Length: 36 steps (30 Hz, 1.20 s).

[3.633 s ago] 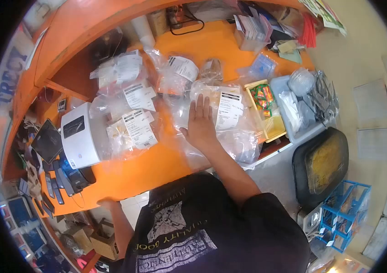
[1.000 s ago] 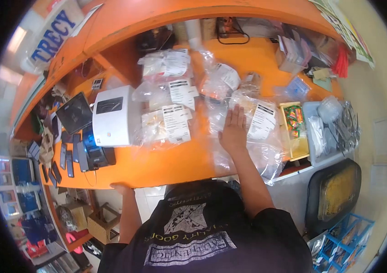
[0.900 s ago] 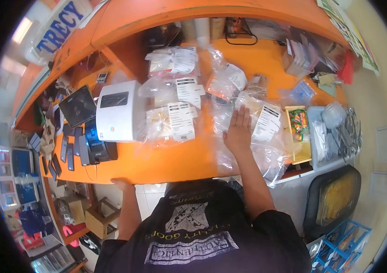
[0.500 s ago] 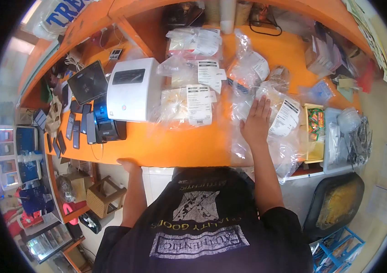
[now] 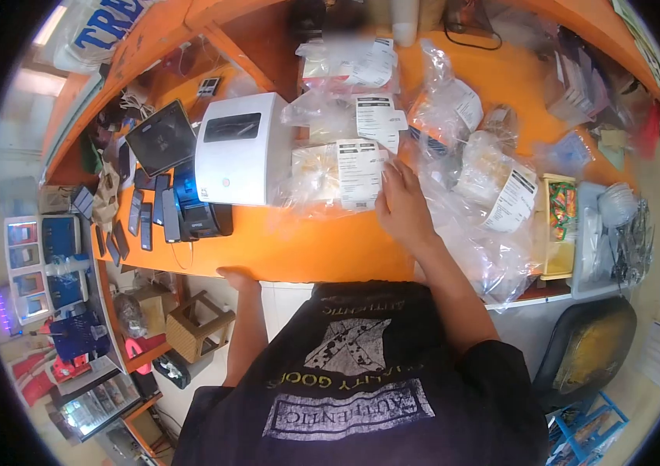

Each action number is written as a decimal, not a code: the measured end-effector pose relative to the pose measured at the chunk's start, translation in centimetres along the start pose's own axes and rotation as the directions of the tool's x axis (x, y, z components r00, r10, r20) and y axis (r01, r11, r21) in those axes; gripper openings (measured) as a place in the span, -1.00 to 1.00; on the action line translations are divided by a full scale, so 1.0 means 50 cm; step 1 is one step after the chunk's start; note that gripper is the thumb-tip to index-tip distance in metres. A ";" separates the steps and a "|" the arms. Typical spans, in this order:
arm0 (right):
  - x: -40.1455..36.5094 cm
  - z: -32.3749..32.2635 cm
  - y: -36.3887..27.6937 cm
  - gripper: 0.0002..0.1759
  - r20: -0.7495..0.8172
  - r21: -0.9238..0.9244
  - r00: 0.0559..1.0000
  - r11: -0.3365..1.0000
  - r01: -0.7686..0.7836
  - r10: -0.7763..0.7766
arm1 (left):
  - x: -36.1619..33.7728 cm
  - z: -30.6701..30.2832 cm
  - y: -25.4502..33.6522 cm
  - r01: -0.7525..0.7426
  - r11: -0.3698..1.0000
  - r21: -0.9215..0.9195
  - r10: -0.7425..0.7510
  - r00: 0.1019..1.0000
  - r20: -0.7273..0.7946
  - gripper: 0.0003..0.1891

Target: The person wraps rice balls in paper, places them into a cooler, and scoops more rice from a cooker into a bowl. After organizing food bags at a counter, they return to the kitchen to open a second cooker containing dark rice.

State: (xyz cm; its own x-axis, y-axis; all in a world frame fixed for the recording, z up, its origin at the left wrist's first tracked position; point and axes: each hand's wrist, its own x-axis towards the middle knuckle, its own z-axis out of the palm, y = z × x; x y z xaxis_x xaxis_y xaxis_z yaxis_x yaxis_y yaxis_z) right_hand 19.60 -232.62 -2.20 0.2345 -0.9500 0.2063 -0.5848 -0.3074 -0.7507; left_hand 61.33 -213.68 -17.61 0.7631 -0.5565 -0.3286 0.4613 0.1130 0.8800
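My right hand [image 5: 406, 203] is at the right edge of a printed paper label [image 5: 359, 175], its fingers drawn together in a pinch there. That label lies on a clear plastic package [image 5: 313, 172] in the middle of the orange table. Behind it lie two more labelled plastic packages [image 5: 380, 120]. To the right of the hand is another clear bag [image 5: 481, 167] with a white label [image 5: 511, 203]. My left hand [image 5: 238, 279] grips the table's front edge [image 5: 299, 272], with part of its fingers hidden below it.
Left of the packages stands a white label printer [image 5: 240, 147], with a blue-and-black device [image 5: 202, 206], a tablet [image 5: 160, 138] and several phones [image 5: 146, 225] beyond. To the right are a yellow tray [image 5: 559, 225] of small packets and a clear bin [image 5: 592, 241]. A black chair [image 5: 588, 349] stands nearby.
My right hand has left the clear labelled bag on the right, where it lay flat, and moved left to the middle package's label, its fingers now drawn together. My left hand stays at the table edge.
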 end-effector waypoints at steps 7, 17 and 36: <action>0.008 -0.001 -0.008 -0.37 -0.030 -0.144 0.994 0.984 0.104 -0.110 | -0.012 0.004 0.001 0.000 0.987 0.164 0.016 0.995 -0.096 -0.21; 0.005 -0.005 0.015 -0.40 0.058 -0.129 0.994 0.986 0.103 -0.097 | 0.019 -0.036 -0.009 0.021 0.998 0.051 -0.023 0.999 0.046 -0.23; 0.172 0.121 -0.103 -0.45 0.381 -0.284 0.846 0.824 0.490 -0.372 | 0.085 -0.148 -0.064 -0.120 0.981 -0.151 0.167 0.922 0.349 -0.19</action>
State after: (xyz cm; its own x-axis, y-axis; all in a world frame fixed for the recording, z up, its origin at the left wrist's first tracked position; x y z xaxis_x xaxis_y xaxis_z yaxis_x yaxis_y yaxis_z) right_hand 29.32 -238.86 -0.38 0.7121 -0.6685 0.2144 -0.5874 -0.7347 -0.3395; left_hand 66.44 -210.33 -24.34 0.6227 -0.7816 -0.0368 0.4293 0.3019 0.8512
